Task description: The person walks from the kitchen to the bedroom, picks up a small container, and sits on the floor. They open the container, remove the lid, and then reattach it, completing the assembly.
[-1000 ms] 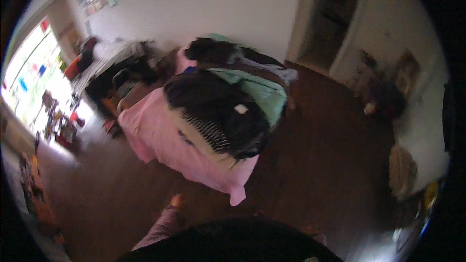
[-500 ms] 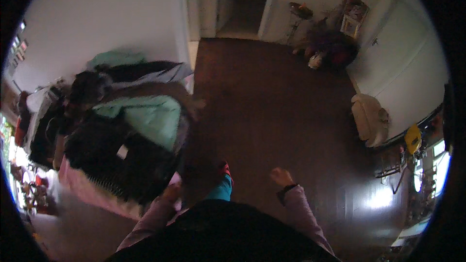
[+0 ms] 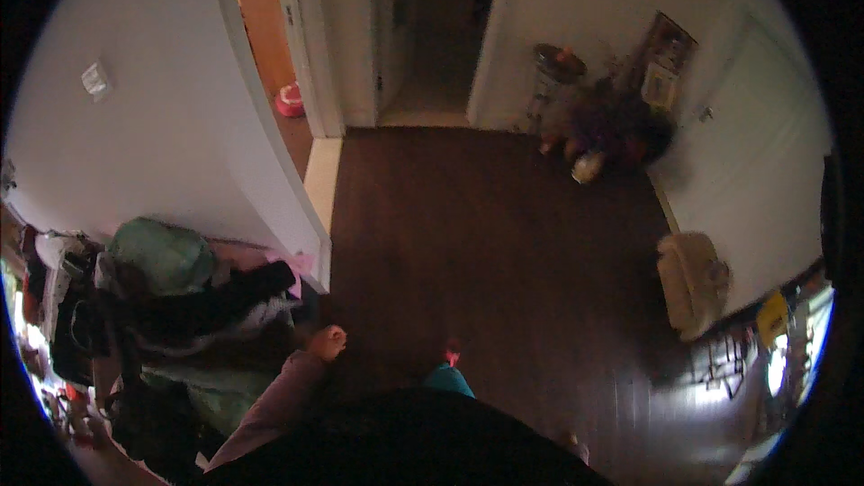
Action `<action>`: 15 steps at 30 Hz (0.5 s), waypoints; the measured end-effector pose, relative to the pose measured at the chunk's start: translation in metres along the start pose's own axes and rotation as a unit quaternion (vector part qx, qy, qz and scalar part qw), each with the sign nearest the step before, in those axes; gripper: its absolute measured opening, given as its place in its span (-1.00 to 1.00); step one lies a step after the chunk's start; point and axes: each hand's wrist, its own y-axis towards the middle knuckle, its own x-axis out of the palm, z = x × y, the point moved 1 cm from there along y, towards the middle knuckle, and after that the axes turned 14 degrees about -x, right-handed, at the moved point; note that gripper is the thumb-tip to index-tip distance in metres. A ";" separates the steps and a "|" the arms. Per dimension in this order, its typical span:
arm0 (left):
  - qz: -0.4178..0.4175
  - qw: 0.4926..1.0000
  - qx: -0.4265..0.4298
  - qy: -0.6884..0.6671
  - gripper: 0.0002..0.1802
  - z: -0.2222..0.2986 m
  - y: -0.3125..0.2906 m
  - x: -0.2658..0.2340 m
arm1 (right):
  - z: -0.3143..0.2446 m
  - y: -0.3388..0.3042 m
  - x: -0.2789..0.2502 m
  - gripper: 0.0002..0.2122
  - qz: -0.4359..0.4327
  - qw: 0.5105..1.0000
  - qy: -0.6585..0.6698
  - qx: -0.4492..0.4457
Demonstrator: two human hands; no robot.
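Note:
My left hand hangs above the dark wood floor, beside the pile of clothes on the left. Its fingers are curled in and I see nothing in them. At the lower edge my right hand shows only in part next to my dark top, and its fingers are too blurred to make out. Within the pile lie a green bundle, a dark rolled garment and green cloth near my left forearm. My foot in a red shoe steps forward below a blue trouser leg.
Ahead is a dark doorway, with an orange-brown door to its left. A small round stand and picture frames are at the far right. A beige padded object leans near the white door; a metal rack stands nearer.
I have moved forward past the clothes pile, which now lies lower and farther left. My right hand has swung back toward my body; my left has come forward.

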 end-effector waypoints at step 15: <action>0.155 0.950 -0.242 0.119 -0.75 0.089 0.242 -0.131 | -0.301 0.382 -0.579 -0.79 0.311 0.936 -0.006 -0.167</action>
